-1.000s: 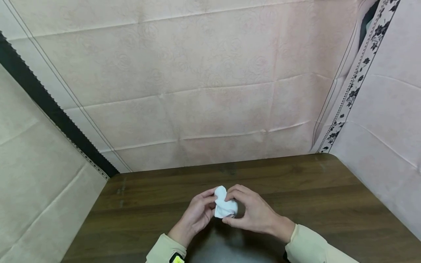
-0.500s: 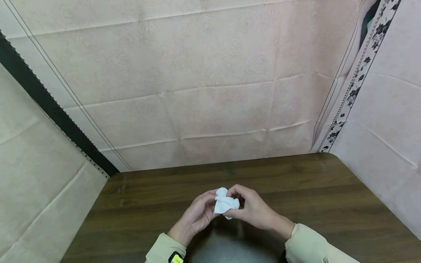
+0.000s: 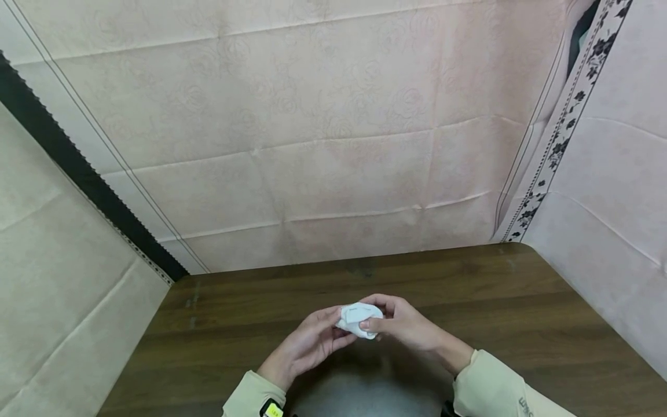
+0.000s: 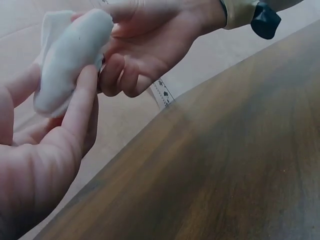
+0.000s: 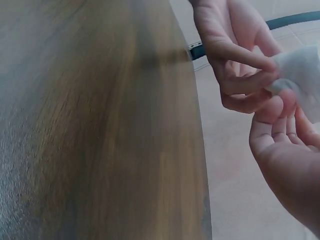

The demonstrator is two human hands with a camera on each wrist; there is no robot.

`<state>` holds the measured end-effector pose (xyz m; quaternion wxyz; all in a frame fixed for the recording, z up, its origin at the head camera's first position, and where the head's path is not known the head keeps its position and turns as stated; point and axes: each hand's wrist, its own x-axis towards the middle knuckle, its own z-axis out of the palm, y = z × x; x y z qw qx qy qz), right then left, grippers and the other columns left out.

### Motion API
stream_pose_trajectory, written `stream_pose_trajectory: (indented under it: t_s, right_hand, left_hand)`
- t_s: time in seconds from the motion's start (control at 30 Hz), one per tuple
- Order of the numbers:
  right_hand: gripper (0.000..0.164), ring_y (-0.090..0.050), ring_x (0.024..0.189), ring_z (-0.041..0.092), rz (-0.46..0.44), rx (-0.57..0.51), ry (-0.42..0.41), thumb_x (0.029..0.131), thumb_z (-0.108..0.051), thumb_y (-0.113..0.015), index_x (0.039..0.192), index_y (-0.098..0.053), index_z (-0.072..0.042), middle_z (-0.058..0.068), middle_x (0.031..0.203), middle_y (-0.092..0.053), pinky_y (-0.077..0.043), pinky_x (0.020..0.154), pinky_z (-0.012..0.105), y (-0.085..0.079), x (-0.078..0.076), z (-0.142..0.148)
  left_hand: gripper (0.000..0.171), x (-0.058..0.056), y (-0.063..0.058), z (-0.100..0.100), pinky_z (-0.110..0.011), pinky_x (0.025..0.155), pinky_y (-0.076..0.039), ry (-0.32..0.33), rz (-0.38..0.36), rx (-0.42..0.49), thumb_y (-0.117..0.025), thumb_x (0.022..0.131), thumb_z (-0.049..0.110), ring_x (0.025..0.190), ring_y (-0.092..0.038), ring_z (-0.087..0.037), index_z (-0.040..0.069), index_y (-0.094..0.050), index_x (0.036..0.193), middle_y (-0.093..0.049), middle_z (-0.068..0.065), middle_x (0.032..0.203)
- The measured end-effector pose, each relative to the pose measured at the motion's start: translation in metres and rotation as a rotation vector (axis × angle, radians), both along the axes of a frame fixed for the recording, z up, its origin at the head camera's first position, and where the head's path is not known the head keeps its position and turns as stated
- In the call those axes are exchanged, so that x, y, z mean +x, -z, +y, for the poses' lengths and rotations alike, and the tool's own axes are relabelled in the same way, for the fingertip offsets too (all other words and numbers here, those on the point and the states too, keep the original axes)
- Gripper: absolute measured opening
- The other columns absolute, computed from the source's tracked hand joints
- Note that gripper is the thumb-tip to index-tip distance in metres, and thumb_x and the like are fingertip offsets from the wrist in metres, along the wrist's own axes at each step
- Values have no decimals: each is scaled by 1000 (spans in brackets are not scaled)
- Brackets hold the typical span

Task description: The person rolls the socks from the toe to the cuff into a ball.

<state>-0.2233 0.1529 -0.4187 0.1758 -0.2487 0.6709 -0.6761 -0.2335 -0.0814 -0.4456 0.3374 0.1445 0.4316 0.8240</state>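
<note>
A small white cloth bundle [image 3: 356, 318], soft and folded over on itself, is held between both hands above the table. In the head view my left hand [image 3: 311, 344] pinches its left end between thumb and fingers. My right hand [image 3: 411, 325] grips the right end, thumb on the near face. The left wrist view shows the bundle [image 4: 75, 57] as a thick, rounded roll with a flatter layer behind it. Fingertips of both hands meet at the fold in the right wrist view, where a flat part of the cloth [image 5: 302, 75] spreads out. Fingers cover some of the folds.
Below the hands lies a brown wood-grain table [image 3: 219, 324] with a rounded far right corner. Pale patterned cloth sheets [image 3: 323, 145] hang behind it and at both sides. A dark rounded shape [image 3: 365, 394] sits at the bottom edge.
The bundle has been turned and folded into a more compact, sideways shape. My right thumb has come up onto its near face, and the left hand's fingers have shifted along it.
</note>
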Motion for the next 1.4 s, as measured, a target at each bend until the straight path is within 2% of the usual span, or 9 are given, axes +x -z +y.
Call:
stream_pose_trajectory:
  t_s: [0.17, 0.27, 0.37, 0.53, 0.87, 1.1, 1.4]
  right_hand:
    - [33, -58, 85, 15, -117, -51, -55, 94, -8, -69, 119, -58, 10, 9, 101, -63, -48, 69, 24, 0, 2, 0]
    - [28, -57, 82, 14, -148, -54, -73, 94, -7, -69, 115, -59, 8, 8, 98, -62, -47, 66, 23, 0, 3, 1]
    - [26, -56, 80, 13, -145, -50, -69, 94, -8, -69, 112, -60, 7, 7, 97, -62, -45, 65, 22, 1, 3, 2]
    - [22, -53, 75, 11, -122, -53, -30, 93, -7, -69, 109, -61, 5, 5, 92, -61, -42, 61, 21, 4, 4, 2]
    - [14, -44, 66, 10, -136, -91, -67, 99, -11, -62, 108, -55, -3, 1, 87, -56, -34, 55, 21, 7, 4, 0]
    - [19, -37, 56, 8, -164, -52, -6, 99, -15, -63, 109, -54, -2, 1, 84, -57, -29, 49, 20, 9, 5, 1]
    - [21, -32, 52, 9, -169, 16, 138, 92, -16, -72, 100, -59, 0, -1, 76, -59, -27, 46, 21, 10, 6, 1]
  left_hand:
    - [49, 2, 2, -2, -35, 101, -47, 36, 39, -17, -49, 108, 21, 114, -60, -22, -13, -39, 142, -58, -14, 125]
    - [43, 3, 4, -2, -35, 100, -48, 36, 46, -32, -50, 107, 21, 113, -61, -22, -9, -45, 138, -59, -14, 123]
    - [37, 4, 4, -1, -34, 98, -49, 24, 42, -51, -50, 107, 21, 110, -62, -21, -5, -49, 132, -60, -13, 121]
    - [35, 4, 4, 0, -32, 97, -50, -4, 28, -72, -49, 107, 20, 109, -62, -20, -6, -49, 131, -59, -14, 120]
    - [29, 2, 6, 6, -28, 91, -52, -53, 27, -75, -47, 108, 20, 103, -64, -18, -3, -52, 124, -60, -13, 115]
    - [21, -1, 7, 10, -28, 86, -55, -118, 46, -108, -49, 108, 18, 96, -66, -17, 0, -54, 117, -62, -11, 109]
    - [21, -3, 6, 12, -30, 83, -56, -205, 86, -169, -54, 105, 10, 92, -67, -17, -6, -54, 119, -64, -11, 105]
